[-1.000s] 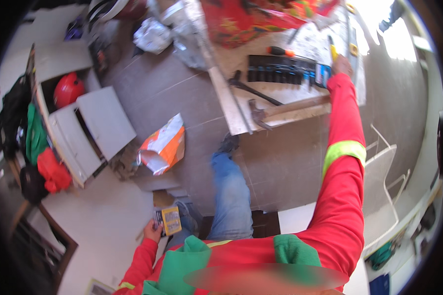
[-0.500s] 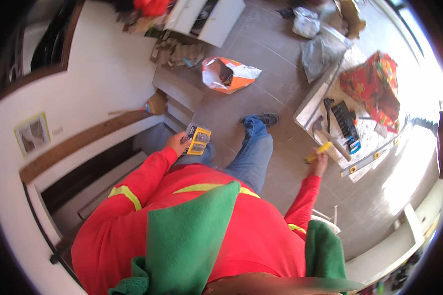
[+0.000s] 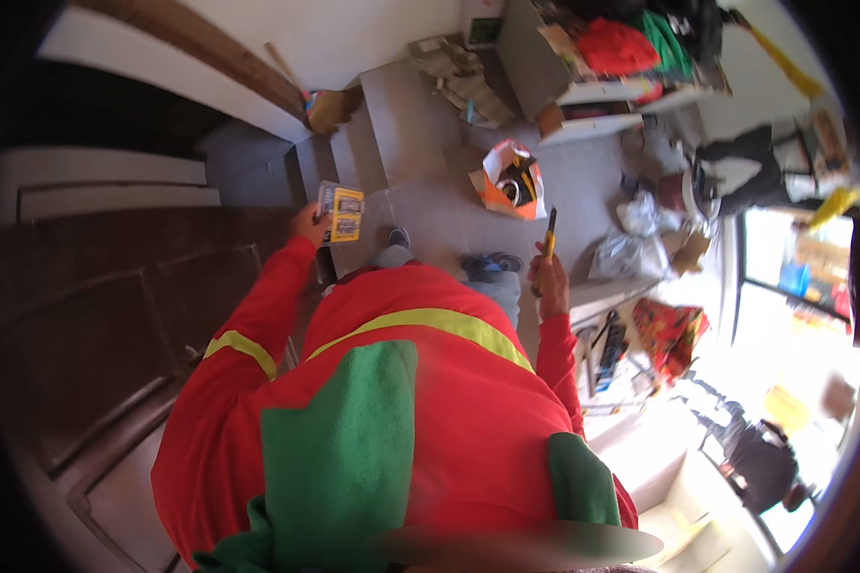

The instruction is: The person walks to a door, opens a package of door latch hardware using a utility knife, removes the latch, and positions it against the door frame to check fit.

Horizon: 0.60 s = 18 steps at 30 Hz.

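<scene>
Head view only: two hands in frame, both mine, well apart. My left hand (image 3: 310, 226) is clamped on one yellow blister pack (image 3: 340, 212), held out over the grey floor (image 3: 420, 143) near the step edge; its contents are too small to make out. My right hand (image 3: 548, 285) is closed around one yellow-and-black utility knife (image 3: 549, 232), tip pointing away from me, held above my shoe (image 3: 492, 262). One orange plastic bag (image 3: 511, 180) lies open on the floor past the knife, apart from it. Two clear plastic bags (image 3: 631, 244) sit further right. One black socket set (image 3: 610, 349) lies on the bench by my right elbow, partly hidden by my sleeve. My red jacket (image 3: 420, 401) blocks the lower floor. Right side is washed out by window glare. Open floor lies between my hands and the white cabinet (image 3: 583, 95).
</scene>
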Available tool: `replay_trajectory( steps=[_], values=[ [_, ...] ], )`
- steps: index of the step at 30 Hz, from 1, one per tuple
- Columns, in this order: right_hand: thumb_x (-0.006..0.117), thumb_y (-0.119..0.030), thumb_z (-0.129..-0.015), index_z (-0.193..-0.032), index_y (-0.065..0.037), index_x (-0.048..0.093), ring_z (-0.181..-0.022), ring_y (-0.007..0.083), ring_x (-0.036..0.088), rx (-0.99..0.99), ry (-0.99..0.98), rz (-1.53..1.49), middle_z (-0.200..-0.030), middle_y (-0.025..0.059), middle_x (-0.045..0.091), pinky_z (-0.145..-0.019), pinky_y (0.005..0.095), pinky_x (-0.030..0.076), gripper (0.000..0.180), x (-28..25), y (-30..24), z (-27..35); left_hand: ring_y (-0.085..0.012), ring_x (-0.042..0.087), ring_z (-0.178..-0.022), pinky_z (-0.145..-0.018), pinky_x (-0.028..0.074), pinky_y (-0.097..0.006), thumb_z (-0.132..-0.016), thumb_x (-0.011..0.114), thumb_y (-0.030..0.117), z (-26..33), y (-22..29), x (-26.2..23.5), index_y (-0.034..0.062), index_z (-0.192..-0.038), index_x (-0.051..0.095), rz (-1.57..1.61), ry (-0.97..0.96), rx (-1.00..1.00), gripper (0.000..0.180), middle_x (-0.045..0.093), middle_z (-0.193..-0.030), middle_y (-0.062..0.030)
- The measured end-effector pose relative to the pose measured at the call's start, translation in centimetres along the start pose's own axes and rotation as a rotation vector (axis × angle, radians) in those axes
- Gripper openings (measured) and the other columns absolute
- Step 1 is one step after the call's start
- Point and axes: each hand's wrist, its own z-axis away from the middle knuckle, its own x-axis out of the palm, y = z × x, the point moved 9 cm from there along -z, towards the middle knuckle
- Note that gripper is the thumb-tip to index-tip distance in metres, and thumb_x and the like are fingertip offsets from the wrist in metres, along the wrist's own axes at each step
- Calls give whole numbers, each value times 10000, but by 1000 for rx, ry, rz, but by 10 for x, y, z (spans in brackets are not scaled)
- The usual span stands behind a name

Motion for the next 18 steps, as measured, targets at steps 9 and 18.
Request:
replay_trajectory(
  steps=[9,18],
  values=[
    [432,-337,-1045,-1206,-46,533,-602,112,558,48,-236,180,-761,33,571,-549,254,466,348,179,-34,-51,-169,464,-665,-650,459,-368,-820,750,231,52,-137,-73,35,-819,530,-11,233,-300,295,519,-702,-86],
    [479,-381,-1021,-1037,-44,592,-563,118,512,161,-463,231,-698,15,522,-522,258,447,355,248,-28,-171,-345,633,-792,-721,489,-460,-795,739,237,127,-175,-32,20,-875,599,-167,284,-521,271,639,-843,-196]
  ],
)
